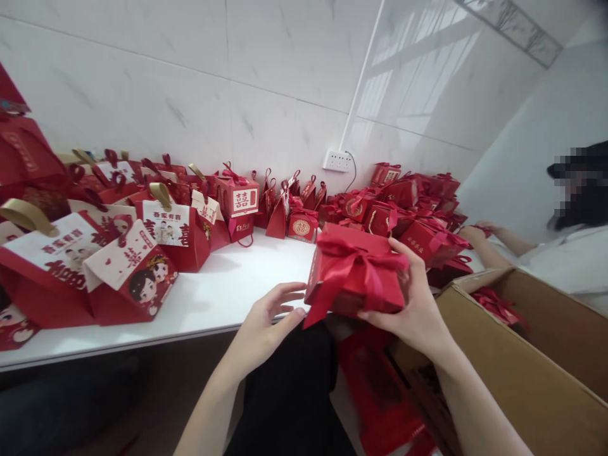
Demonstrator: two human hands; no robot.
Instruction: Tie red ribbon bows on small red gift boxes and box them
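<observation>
A red gift box point(351, 269) with a glossy red ribbon bow is held up over the front edge of the white table point(256, 266). My right hand point(415, 304) grips its right side, thumb below and fingers above. At the box's left side is my left hand point(273, 323), its fingers apart and curved; whether its fingertips touch the box is hard to tell. Beyond the box, a small red box with a gold round emblem point(303, 227) stands on the table near the wall.
Red gift boxes point(128, 272) with ribbon loops crowd the table's left. More bowed boxes point(399, 199) are piled at right. An open cardboard carton point(513, 342) with red boxes stands at lower right. Beyond it sits a person point(565, 253). A power strip point(338, 161) is on the wall.
</observation>
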